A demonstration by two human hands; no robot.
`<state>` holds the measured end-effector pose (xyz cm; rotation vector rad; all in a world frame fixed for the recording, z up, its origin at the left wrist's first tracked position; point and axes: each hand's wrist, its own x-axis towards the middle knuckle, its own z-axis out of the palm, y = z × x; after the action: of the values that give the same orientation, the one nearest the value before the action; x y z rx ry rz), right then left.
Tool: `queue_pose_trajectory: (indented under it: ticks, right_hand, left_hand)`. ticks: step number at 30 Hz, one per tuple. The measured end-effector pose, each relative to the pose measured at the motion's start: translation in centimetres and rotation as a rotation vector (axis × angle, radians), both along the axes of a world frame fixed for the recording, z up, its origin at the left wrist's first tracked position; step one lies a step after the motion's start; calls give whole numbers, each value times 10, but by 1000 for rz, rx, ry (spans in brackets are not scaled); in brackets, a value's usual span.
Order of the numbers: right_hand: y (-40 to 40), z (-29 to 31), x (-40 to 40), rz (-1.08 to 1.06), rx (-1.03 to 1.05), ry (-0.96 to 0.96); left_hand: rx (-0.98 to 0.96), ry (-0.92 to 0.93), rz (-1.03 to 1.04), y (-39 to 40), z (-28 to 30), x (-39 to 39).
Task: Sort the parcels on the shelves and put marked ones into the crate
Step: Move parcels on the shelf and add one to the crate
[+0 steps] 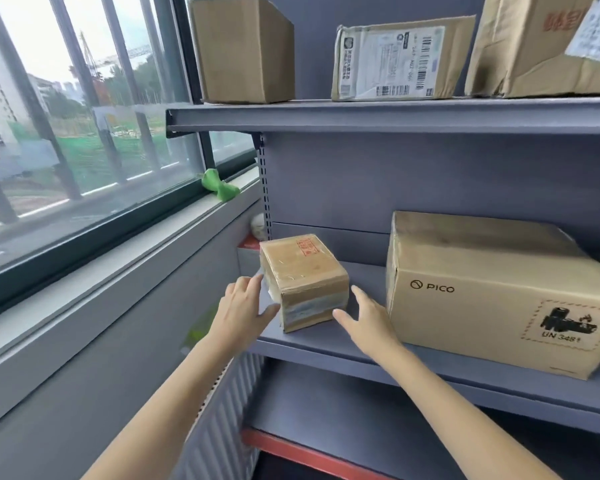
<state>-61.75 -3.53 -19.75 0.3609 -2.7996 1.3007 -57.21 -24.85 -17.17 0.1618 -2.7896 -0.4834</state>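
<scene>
Head view, only cam. Small brown taped cardboard parcel w/ a red stamp on top (303, 280) sits on the grey metal middle shelf (326, 341), near its left end and front edge, turned corner-on to the person. Parcel lies directly between the two hands: left hand (245, 306) just beside its left face, right hand (368, 318) just beside its right face. Both about equally near; contact not confirmed on either side. Fingers of both hands straight and spread wide, holding nothing. Long axis of parcel runs front-to-back, slightly skewed to the right at the rear.

Appearance: clear tape over top, heavier pale tape banding round lower front; red stamp text illegible. Judged the marked type, so prob. next for the crate; crate not in view.

Large brown PICO-printed carton (492, 292) stands close to the right, limiting right-hand clearance.
</scene>
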Motion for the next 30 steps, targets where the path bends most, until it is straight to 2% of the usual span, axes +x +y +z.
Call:
queue_pose_trajectory:
  ticks: [5, 10, 15, 17, 20, 24, 26, 30]
  right_hand:
    - [-33, -10, -45, -299, -107, -59]
    - [-53, -23, -75, -436, -376, -84]
    - [-70, -22, -74, -502, -586, -53]
    - [-77, -13, -71, -512, -552, 61]
    - [-89, 13, -60, -481, -422, 357]
    - [-98, 32, -42, -340, -55, 881]
    - [-99, 22, -30, -298, 55, 957]
    - [-95, 0, -12, -216, 105, 956]
  left_hand:
    - [162, -12, -67, -29, -7, -59]
    - [414, -112, -219, -48, -23, -97]
    - [764, -104, -277, -36, -28, -105]
    - [872, -76, -268, -31, -25, -103]
    - [988, -90, -220, -26, -23, -97]
    - [1020, -182, -187, -14, -38, -80]
    - [1004, -198, -173, -9, -45, -70]
    - [862, -172, -167, -10, -55, -63]
